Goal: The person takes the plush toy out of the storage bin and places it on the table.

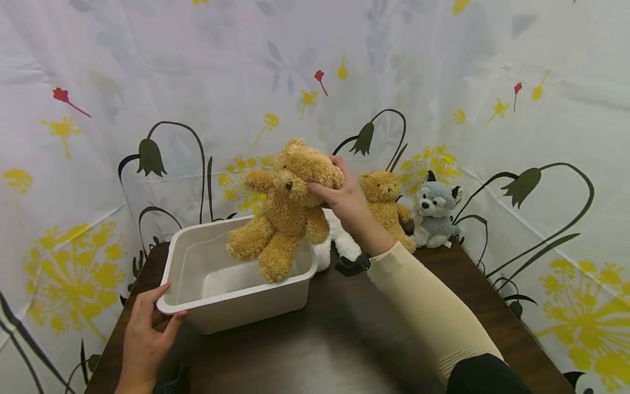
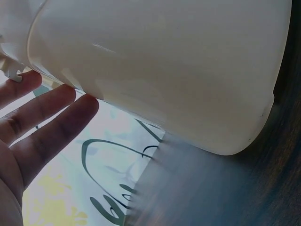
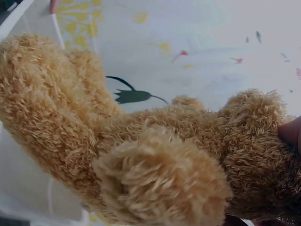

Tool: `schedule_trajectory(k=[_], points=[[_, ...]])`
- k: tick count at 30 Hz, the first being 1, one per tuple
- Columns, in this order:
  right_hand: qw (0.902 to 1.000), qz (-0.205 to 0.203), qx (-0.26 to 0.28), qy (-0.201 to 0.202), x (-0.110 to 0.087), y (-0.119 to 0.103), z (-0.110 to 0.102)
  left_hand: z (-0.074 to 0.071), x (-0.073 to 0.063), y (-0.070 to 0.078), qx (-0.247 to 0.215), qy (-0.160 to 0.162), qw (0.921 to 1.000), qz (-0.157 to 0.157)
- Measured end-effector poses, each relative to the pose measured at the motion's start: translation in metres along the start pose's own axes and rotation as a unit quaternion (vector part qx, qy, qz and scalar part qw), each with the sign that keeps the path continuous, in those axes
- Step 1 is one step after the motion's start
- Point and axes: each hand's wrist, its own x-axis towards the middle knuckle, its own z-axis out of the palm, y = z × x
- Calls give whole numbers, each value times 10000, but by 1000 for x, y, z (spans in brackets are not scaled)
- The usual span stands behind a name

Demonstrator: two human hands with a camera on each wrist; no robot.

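Observation:
A tan curly-furred teddy bear (image 1: 287, 213) hangs over a white plastic tub (image 1: 246, 306), its legs reaching down past the tub's rim. The right hand (image 1: 346, 200) grips the bear by the side of its head, thumb in front; most of its other fingers are hidden behind. From the right wrist view, the bear's fur (image 3: 160, 179) fills the lower half. At the tub's near left corner, the left hand (image 1: 147, 334) holds the rim between thumb and fingers. In the left wrist view its fingers (image 2: 61, 122) touch the tub's outer wall.
Behind the right forearm sit a second tan teddy bear (image 1: 386, 202) and a grey-and-white stuffed dog (image 1: 435, 210). A white plush toy (image 1: 339, 241) is partly hidden beside the tub. The dark wooden table (image 1: 320, 350) ends at a flower-printed curtain (image 1: 221, 93).

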Motion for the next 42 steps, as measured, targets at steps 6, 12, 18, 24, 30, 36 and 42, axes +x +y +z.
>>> schedule_trajectory(k=[6,12,18,24,30,36,42], points=[[9996,-225,152,9,-12,-17,-20,2,-1,-2,-76,66,9999,-40],[9996,-242,80,135,-23,-30,-40,2,0,-2,-136,92,9999,34],[9984,-307,-105,467,-33,-32,-65,2,0,-4,-135,85,9998,97],[9950,-133,-492,857,-48,-29,-101,2,0,-4,-172,69,9997,135],[9865,60,-1009,1285,-63,-33,-140,4,-2,-4,-269,139,9994,154],[9743,356,-1436,1700,-79,-29,-182,4,-2,-2,-230,145,9996,113],[9418,831,-2451,2147,-95,-11,-222,2,0,0,-276,109,9993,219]])
